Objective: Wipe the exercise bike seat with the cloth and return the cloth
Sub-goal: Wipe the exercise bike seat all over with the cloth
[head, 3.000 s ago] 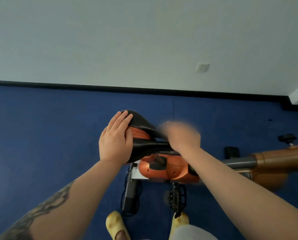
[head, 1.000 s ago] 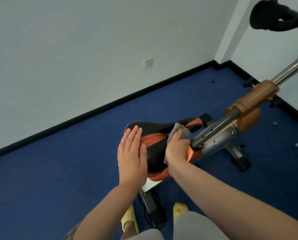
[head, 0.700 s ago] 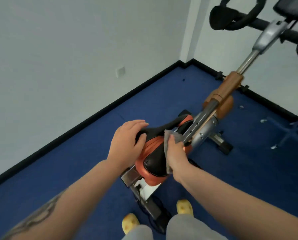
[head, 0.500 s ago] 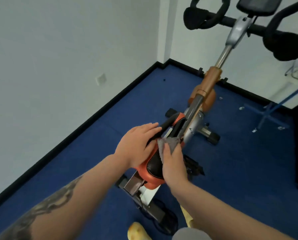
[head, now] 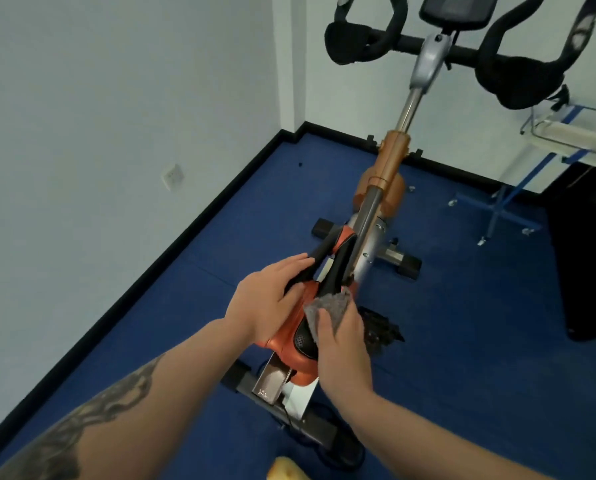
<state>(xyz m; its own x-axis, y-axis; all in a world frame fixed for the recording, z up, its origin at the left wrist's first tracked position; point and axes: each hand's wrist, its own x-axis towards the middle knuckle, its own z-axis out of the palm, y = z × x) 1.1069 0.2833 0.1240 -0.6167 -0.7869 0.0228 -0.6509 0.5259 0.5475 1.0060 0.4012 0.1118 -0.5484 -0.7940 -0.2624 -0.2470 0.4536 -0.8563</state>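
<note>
The orange and black bike seat (head: pixel 298 336) points away from me along the bike frame. My left hand (head: pixel 270 301) lies on the seat's left side, fingers curled over its black edge. Against the seat's right side, my right hand (head: pixel 343 344) presses a small grey cloth (head: pixel 329 306); the cloth sticks out above my fingers.
The bike's orange and silver post (head: pixel 386 174) rises to black handlebars (head: pixel 362 46) and a console (head: pixel 457 10). A pedal (head: pixel 381 332) sits right of the seat. A blue-framed wheeled stand (head: pixel 497 202) and a dark cabinet (head: pixel 587 237) stand at right. White walls enclose the blue floor.
My view has swung right, bringing the handlebars, console and stand into sight. My left hand shifted from flat on the seat to gripping its left edge. The cloth slid along the seat's right side.
</note>
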